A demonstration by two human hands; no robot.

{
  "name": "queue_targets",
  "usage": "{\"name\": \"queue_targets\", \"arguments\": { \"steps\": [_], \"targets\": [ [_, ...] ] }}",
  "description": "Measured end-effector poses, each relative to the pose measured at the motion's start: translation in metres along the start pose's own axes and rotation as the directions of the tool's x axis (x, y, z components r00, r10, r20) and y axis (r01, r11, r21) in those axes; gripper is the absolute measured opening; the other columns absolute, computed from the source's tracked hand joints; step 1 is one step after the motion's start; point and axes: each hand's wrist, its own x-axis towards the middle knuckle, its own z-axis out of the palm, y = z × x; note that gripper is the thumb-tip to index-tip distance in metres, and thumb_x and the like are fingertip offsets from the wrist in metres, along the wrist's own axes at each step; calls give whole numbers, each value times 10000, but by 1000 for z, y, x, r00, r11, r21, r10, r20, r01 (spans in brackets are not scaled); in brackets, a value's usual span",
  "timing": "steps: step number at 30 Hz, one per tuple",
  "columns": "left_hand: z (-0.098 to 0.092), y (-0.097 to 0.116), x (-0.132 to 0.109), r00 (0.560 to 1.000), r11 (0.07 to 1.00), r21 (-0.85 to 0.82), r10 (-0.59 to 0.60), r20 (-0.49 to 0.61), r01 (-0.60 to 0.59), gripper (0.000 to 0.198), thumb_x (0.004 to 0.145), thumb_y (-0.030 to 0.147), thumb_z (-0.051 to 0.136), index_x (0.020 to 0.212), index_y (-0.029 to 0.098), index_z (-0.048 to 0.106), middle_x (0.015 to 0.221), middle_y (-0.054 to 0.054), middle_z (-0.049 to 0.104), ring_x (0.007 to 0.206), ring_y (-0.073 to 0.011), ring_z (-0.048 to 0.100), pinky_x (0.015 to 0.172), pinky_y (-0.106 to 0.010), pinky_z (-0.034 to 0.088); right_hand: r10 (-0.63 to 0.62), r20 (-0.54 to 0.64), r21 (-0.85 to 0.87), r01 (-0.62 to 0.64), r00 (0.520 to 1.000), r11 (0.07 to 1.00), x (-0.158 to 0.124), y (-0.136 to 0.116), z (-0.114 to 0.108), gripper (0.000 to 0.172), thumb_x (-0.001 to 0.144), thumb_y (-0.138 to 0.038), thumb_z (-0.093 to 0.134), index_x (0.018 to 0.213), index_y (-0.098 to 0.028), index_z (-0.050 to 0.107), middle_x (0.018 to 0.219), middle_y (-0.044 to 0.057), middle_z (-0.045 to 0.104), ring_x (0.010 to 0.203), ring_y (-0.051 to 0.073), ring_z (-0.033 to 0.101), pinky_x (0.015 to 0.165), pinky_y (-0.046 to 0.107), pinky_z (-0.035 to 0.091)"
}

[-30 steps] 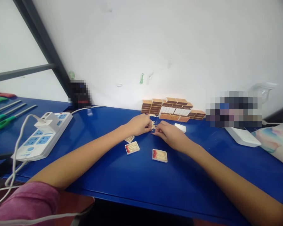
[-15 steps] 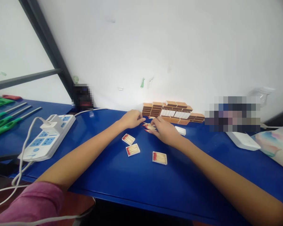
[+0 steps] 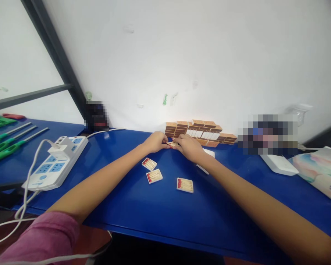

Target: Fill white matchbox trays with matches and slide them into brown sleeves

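Note:
My left hand (image 3: 156,142) and my right hand (image 3: 189,146) meet over a small heap of loose red-tipped matches (image 3: 173,145) on the blue table (image 3: 154,209). Both hands are closed, fingers pinching the matches from either side. Three open trays of matches lie nearer me: one (image 3: 149,163) under my left wrist, a second (image 3: 154,176) just below it, and a third (image 3: 185,185) to the right. A white tray (image 3: 202,168) is partly hidden under my right forearm.
Stacked brown and white matchboxes (image 3: 200,132) line the wall behind my hands. A white power strip (image 3: 56,162) with cable lies at left, green-handled tools (image 3: 5,141) beyond it. A white box (image 3: 278,164) and a patterned packet (image 3: 318,173) sit at right.
Both hands moved away from me toward the stacked boxes. The matches were spread under my right hand half a second ago; now they are gathered between both hands' fingertips.

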Motion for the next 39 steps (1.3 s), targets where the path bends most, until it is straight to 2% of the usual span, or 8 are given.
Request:
{"name": "queue_targets", "arguments": {
  "steps": [3,11,15,21,25,30,33,39],
  "targets": [
    [2,-5,10,1000,1000,-11,-10,28,10,383,1020,373,655,1337,162,612,1332,-116,638,1135,-254,671,949,-471,602,22,-7,-27,-22,1000,999,3,0,-2,246,1053,-323,560,1175,-170,708,1139,154,656,1108,288,585,872,363,487],
    [2,-1,18,999,999,-40,4,-53,-7,371,1013,366,666,1314,154,627,1303,-117,654,1114,-250,678,942,-462,602,69,-44,-34,-70,997,997,1,-13,-8,197,1026,-261,584,1164,-164,687,1215,181,626,1150,306,562,830,352,496],
    [-13,8,-8,987,998,-33,54,-153,-60,190,913,239,756,1065,126,746,1042,-94,755,987,-234,703,941,-392,569,62,-53,27,-61,997,998,-21,-18,-18,226,1027,-256,592,1212,-155,676,1215,159,645,1122,291,609,854,361,504],
    [-27,31,-69,974,989,-82,101,-203,-119,284,932,424,739,1104,200,768,1084,-59,788,952,-204,725,861,-332,559,-23,52,444,-2,998,896,-85,-13,-42,304,993,-518,641,1120,-251,711,1034,54,707,891,210,677,773,329,526],
    [-16,54,-94,965,972,-101,194,-175,-214,384,911,529,747,1151,230,764,1108,-56,768,1013,-220,697,919,-367,547,-17,132,471,-48,991,881,-110,-12,-50,481,866,-643,737,1154,-260,691,1112,79,695,915,245,679,752,368,546],
    [1,69,-108,962,961,-78,258,-86,-265,566,803,576,832,1232,219,740,1145,-89,745,1086,-267,663,979,-423,548,-82,173,468,-9,982,884,-116,-15,-50,500,783,-585,826,1144,-270,683,1146,76,685,899,250,673,749,387,547],
    [9,70,-111,959,959,-47,278,-51,-280,604,780,610,838,1236,226,740,1157,-88,734,1089,-279,660,992,-441,537,-107,214,477,-8,971,879,-117,-16,-49,360,794,-460,837,1054,-280,665,1059,30,695,867,224,651,718,360,517],
    [16,72,-110,967,968,3,251,-51,-251,504,853,606,785,1199,243,738,1146,-70,725,1067,-269,652,942,-424,530,-41,148,494,-38,988,869,-115,-20,-37,216,875,-380,776,1008,-271,645,983,5,688,824,190,631,712,335,477]
  ]
}}
